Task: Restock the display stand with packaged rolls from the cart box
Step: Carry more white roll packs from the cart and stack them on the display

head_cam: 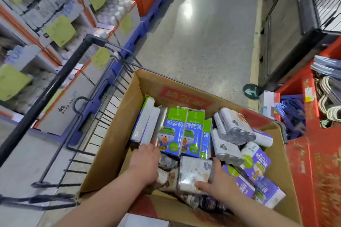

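By the right hand (pixel 219 180) a white pack (pixel 191 173) is clamped, thumb near, fingers far. The left hand (pixel 145 162) is set against the upright packs (pixel 173 134), grip untellable. All are held in the cart box (pixel 114 143). Light, squashy, slick-wrapped goods, it is judged: best taken across the middle.

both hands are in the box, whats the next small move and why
Probably lift the white pack straight out of the cardboard box: the right hand has thumb and fingers around it, it lies on top of other packs, and the left hand is beside it.
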Tool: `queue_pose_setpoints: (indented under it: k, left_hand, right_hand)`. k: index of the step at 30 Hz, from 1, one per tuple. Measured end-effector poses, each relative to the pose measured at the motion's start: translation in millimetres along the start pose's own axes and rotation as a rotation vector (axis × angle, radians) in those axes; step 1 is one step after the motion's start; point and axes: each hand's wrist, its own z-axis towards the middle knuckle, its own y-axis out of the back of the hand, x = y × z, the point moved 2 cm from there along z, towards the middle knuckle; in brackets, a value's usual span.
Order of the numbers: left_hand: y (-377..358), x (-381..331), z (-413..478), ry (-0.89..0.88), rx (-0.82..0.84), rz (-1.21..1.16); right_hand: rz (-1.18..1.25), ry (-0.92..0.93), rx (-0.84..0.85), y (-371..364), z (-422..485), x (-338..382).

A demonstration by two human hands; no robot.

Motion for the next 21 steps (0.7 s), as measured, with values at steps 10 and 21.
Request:
queue_pose_setpoints:
  k: [10, 21]
  left_hand:
    - [-12, -6, 1, -0.116, 0.061, 0.235]
    - [-20, 1, -1, -0.144, 0.122, 0.233]
  right_hand:
    - [0.563, -0.204, 0.026, -21, 16, -19]
    - [0.832, -0.134, -0.065, 1, -5, -19]
